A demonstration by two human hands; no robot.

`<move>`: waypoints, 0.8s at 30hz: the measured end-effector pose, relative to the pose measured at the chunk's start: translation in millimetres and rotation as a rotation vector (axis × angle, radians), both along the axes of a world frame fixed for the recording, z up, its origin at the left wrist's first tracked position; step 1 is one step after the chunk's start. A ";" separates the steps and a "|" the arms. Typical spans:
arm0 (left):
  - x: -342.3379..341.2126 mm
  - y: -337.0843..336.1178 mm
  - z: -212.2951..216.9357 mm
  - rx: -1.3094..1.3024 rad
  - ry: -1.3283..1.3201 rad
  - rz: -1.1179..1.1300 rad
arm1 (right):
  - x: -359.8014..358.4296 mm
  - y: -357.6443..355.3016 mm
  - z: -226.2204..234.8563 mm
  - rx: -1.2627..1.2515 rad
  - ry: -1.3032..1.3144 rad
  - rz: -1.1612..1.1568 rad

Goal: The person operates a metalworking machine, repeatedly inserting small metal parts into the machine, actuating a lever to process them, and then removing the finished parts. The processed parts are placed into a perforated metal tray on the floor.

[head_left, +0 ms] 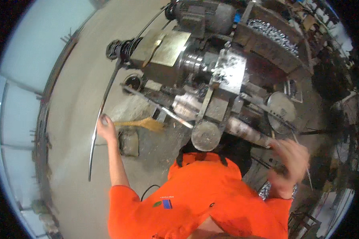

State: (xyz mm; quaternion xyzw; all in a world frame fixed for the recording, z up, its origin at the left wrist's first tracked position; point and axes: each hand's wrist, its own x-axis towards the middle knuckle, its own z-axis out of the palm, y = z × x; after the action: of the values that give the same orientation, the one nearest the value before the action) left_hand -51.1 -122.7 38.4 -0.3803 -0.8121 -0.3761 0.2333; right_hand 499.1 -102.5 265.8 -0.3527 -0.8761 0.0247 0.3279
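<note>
My left hand [106,128] is closed around a long, shiny metal rod [93,149]. The rod runs from below the hand up to the spindle end of a lathe [161,47], left of its body. My right hand [289,163] is raised at the right, near the far end of the lathe bed, and smeared by motion. Its fingers look partly bent; whether they hold anything is unclear. A round grey handwheel [206,136] sits on the lathe carriage [229,71], just in front of my body.
A straw brush [147,124] juts out beside my left hand, above a squarish dirty container [129,143]. A motor [205,18] stands behind the lathe. At the back right, a trough [263,46] holds small shiny metal pieces. A large round disc [281,112] lies right of the carriage.
</note>
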 end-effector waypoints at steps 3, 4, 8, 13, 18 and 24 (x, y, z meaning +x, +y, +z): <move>8.6 30.0 -101.1 -0.490 -0.585 -0.312 | 18.8 7.6 -69.7 -0.463 0.148 -0.116; 14.4 34.8 -142.9 -0.608 -0.609 -0.374 | 26.3 6.0 -87.7 -0.458 0.114 -0.142; 87.5 72.0 -147.0 -0.945 -0.277 -0.404 | 45.3 -15.7 -117.9 -0.453 0.047 -0.296; 57.3 118.3 -114.6 -1.404 0.404 -0.691 | 67.4 -24.6 -118.8 -0.481 0.088 -0.398; 50.6 109.1 -137.6 -1.242 0.256 -0.499 | 158.7 -2.1 -165.5 -0.210 0.008 -0.692; 27.0 83.7 -96.3 -0.771 -0.442 -0.687 | 323.5 -40.0 -241.3 -0.503 -0.484 -1.300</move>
State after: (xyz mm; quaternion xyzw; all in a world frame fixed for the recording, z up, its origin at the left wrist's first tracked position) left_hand -24.1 -39.0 -57.9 -0.5928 -0.7500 -0.1769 -0.2341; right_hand 822.6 -142.5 24.4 -0.8607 -0.5061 -0.0527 -0.0167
